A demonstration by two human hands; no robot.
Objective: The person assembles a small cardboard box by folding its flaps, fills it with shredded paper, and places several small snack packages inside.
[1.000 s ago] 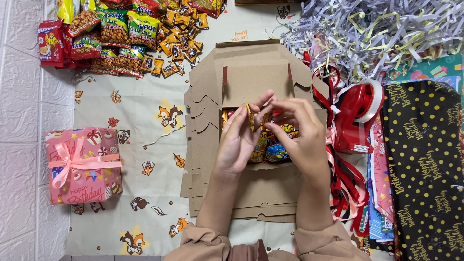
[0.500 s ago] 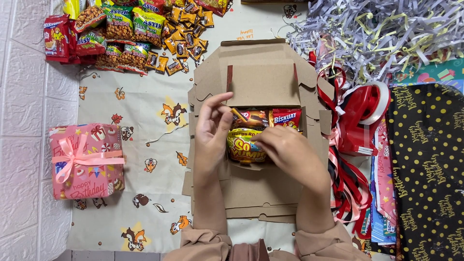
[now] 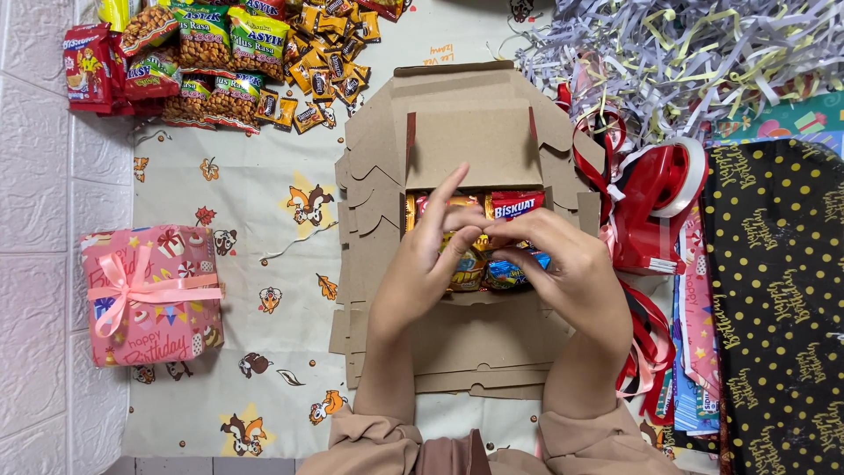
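Note:
An open brown cardboard box (image 3: pixel 470 132) lies on a stack of flattened boxes in the middle, its lid folded back. Inside sit several snack packets (image 3: pixel 519 205), red, yellow and blue. My left hand (image 3: pixel 431 264) and my right hand (image 3: pixel 563 264) meet over the box, fingertips together on a small gold-wrapped snack (image 3: pixel 483 243) held just above the packets. The left index finger points up towards the lid. My hands hide much of the box's contents.
A pink wrapped gift with a ribbon bow (image 3: pixel 149 295) sits left. A pile of snack packets (image 3: pixel 220 48) lies top left. Shredded paper (image 3: pixel 677 62) fills top right. A red tape dispenser (image 3: pixel 655 207), red ribbon (image 3: pixel 646 352) and black dotted wrapping paper (image 3: pixel 778 299) lie right.
My hands held a small item up a second ago, then dropped into the box to press a round yellow packet down. Now they have come together again on a small gold-wrapped snack.

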